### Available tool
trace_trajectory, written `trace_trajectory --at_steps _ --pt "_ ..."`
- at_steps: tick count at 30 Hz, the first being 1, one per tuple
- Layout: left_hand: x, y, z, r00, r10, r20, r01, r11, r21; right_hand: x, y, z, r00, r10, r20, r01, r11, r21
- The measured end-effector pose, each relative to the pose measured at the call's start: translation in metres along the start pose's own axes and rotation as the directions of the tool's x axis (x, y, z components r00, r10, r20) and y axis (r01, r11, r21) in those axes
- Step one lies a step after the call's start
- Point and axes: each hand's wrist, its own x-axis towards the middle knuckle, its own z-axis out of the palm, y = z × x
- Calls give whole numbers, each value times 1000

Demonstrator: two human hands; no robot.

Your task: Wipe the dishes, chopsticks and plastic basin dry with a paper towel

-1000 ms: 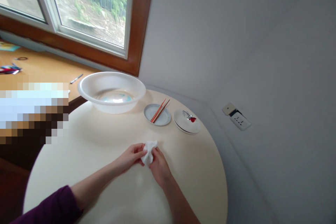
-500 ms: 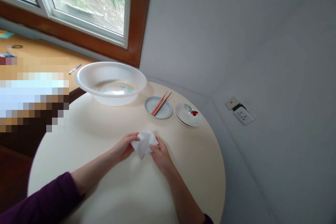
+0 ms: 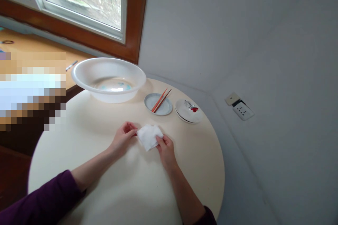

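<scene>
A small white cloth (image 3: 148, 136), soft and partly folded, is held over the table between my two hands. My left hand (image 3: 126, 135) pinches its left edge between thumb and fingers. On the opposite side my right hand (image 3: 166, 147) grips the cloth, thumb lying on top. Just beyond the hands sits a light blue-grey plate (image 3: 167, 109) with a pair of reddish chopsticks (image 3: 160, 102) lying across it. To its right, two stacked white dishes (image 3: 182, 110) bear a metal piece of cutlery with a red part (image 3: 194, 109).
A large translucent white basin (image 3: 108, 95) stands at the back left of the round cream table (image 3: 126, 190). Behind it are a wooden desk (image 3: 50, 47) with a pen (image 3: 71, 65) and a window. A grey wall with a socket (image 3: 243, 110) borders the right side.
The cloth has been spread flatter. My left hand has shifted left and slightly up to its edge, and my right hand has moved a little to the right. The camera view has shifted slightly.
</scene>
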Motion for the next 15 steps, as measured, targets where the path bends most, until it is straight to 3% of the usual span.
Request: trace_trajectory --at_steps 2,4,7,10,15 --pt "-1 3 -2 985 159 -62 -149 978 146 1 -2 -3 993 -96 -74 86 988 -127" --pt "-4 5 -2 973 230 -12 -221 947 235 -1 -5 -1 980 -177 -88 151 957 -248" --pt "-13 4 4 974 120 193 -161 964 210 -11 -7 8 965 -260 -29 235 908 -346" --pt "-21 -1 11 932 -21 362 -20 994 110 -22 -5 19 952 -294 85 305 879 -367" --pt "-22 -6 13 914 -99 394 88 995 45 -29 -2 26 952 -225 207 290 882 -372"
